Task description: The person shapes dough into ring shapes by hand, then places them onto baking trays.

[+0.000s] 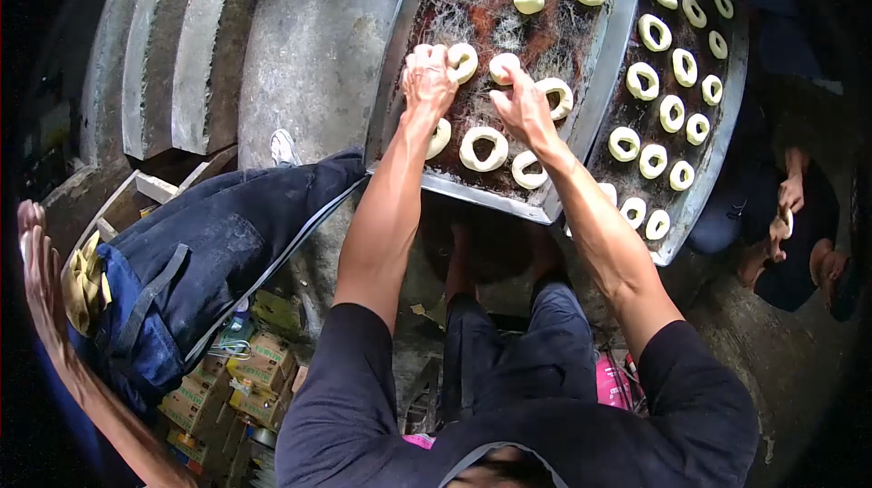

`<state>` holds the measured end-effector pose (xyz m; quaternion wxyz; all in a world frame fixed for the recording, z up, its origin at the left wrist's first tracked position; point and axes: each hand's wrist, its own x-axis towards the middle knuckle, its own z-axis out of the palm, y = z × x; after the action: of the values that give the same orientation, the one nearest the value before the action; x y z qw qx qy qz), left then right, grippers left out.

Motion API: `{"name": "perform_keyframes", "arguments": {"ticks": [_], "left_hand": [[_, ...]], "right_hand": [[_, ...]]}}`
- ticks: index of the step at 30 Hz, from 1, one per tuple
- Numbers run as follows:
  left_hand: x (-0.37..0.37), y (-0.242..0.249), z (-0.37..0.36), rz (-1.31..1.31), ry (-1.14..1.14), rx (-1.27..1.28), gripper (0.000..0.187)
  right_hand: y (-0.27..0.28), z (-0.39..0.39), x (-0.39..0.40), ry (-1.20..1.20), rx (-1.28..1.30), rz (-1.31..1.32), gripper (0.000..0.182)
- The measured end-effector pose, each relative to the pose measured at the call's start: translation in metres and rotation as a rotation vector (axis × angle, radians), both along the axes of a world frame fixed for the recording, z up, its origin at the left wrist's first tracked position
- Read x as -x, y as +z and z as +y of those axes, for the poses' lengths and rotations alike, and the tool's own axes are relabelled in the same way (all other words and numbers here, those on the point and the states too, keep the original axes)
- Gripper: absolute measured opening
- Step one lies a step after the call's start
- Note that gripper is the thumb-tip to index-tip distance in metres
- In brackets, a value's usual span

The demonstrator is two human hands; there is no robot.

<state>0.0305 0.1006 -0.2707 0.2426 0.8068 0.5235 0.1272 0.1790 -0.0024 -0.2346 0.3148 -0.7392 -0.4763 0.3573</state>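
My left hand (430, 81) rests over a metal tray (472, 188), fingers curled down at the edge of a pale dough ring (464, 59). The fingertips are partly hidden. My right hand (527, 111) is just across from it, its fingers bent onto a small round dough piece (501, 66), with the thumb a little nearer to me. Beside that hand lies another dough ring (565, 99). Closer to me on the same tray is a wide dough ring (483, 127). Beyond my hands sit more rings and a dough ball (529, 0).
A second tray (668, 250) with many dough rings adjoins on the right. At far right, another person's hands (788, 202) hold a dough ring. Another person's hand (41, 261) is at far left, near dark cloth (209, 243). Concrete steps (204, 52) rise at upper left; boxes (263, 363) are below.
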Motion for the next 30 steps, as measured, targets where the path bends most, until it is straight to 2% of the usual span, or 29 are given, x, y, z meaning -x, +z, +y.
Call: {"name": "perform_keyframes", "arguments": {"ticks": [1,2,3,5,6,7,9,10,11,12,13,14,15,16,17,18,19,20,21,23,24,26,27,28,29,30], "left_hand": [[-0.003,0.007,0.000,-0.125,-0.033,0.146,0.021],[-0.006,0.037,-0.009,-0.298,0.066,0.482,0.018],[0.000,0.053,-0.021,-0.382,0.015,0.518,0.021],[0.014,0.054,-0.048,-0.672,0.076,0.595,0.022],[0.028,0.058,-0.064,-0.877,0.138,0.844,0.023],[0.041,0.064,-0.077,-1.085,0.200,1.088,0.024],[0.041,0.077,-0.103,-0.909,0.114,1.163,0.020],[0.045,0.086,-0.104,-0.857,0.146,1.322,0.015],[0.052,0.084,-0.096,-0.864,0.145,1.321,0.015],[0.062,0.082,-0.085,-0.961,0.255,1.235,0.013],[0.068,0.077,-0.074,-1.054,0.364,1.141,0.010],[0.069,0.062,-0.068,-1.164,0.389,1.116,0.010],[0.061,0.059,-0.058,-1.137,0.404,1.045,0.010],[0.058,0.049,-0.045,-1.109,0.408,0.969,0.011],[0.055,0.037,-0.031,-1.079,0.409,0.894,0.013],[0.047,0.030,-0.017,-0.999,0.419,0.800,0.015],[0.040,0.023,-0.005,-0.918,0.429,0.704,0.018],[0.036,0.015,0.008,-0.784,0.443,0.648,0.024],[0.032,0.001,0.015,-0.760,0.459,0.579,0.031],[0.023,-0.008,0.020,-0.499,0.430,0.479,0.041],[0.020,0.000,0.021,-0.296,0.387,0.342,0.053],[0.019,0.025,0.015,-0.219,0.360,0.283,0.057],[0.022,0.042,0.008,-0.142,0.338,0.218,0.061],[0.029,0.060,0.001,-0.170,0.321,0.284,0.063],[0.041,0.071,-0.014,-0.315,0.302,0.335,0.060],[0.048,0.084,-0.031,-0.431,0.351,0.431,0.056]], "right_hand": [[0.002,0.008,0.000,-0.007,-0.064,0.014,0.052],[-0.007,0.012,0.000,0.040,-0.209,-0.083,0.059],[-0.015,0.015,0.001,0.071,-0.289,-0.094,0.054],[0.006,0.010,-0.006,0.323,-0.057,0.147,0.044],[0.009,-0.002,-0.002,0.082,0.119,0.760,0.030],[0.021,-0.009,-0.002,-0.108,0.205,1.123,0.018],[0.033,-0.028,-0.001,-0.325,0.200,1.390,0.008],[0.033,-0.040,-0.002,-0.317,0.205,1.519,0.006],[0.029,-0.050,-0.004,-0.307,0.208,1.647,0.006],[0.032,-0.050,-0.004,-0.295,0.318,1.403,0.007],[0.035,-0.049,-0.004,-0.255,0.377,1.373,0.008],[0.032,-0.038,-0.004,-0.231,0.310,1.311,0.009],[0.027,-0.023,-0.003,-0.209,0.249,1.250,0.009],[0.019,-0.005,0.003,-0.294,0.133,1.349,0.009],[0.002,0.016,0.006,-0.228,0.071,1.249,0.015],[0.001,0.039,0.010,-0.244,0.207,1.054,0.024],[0.019,0.055,0.014,-0.171,0.228,0.724,0.034],[0.010,0.067,0.023,-0.165,0.126,0.634,0.039],[-0.041,0.078,0.020,-0.045,0.148,0.592,0.039],[-0.052,0.079,0.029,-0.029,-0.094,0.219,0.039],[-0.041,0.083,0.031,-0.029,-0.090,0.220,0.039],[-0.021,0.090,0.024,0.173,0.187,-0.073,0.034],[-0.028,0.082,0.016,0.169,0.193,-0.074,0.034],[-0.042,0.071,0.000,0.160,-0.106,-0.189,0.034],[-0.049,0.061,-0.015,0.145,-0.404,-0.301,0.034],[-0.034,0.051,-0.028,0.140,-0.306,-0.395,0.033]]}}
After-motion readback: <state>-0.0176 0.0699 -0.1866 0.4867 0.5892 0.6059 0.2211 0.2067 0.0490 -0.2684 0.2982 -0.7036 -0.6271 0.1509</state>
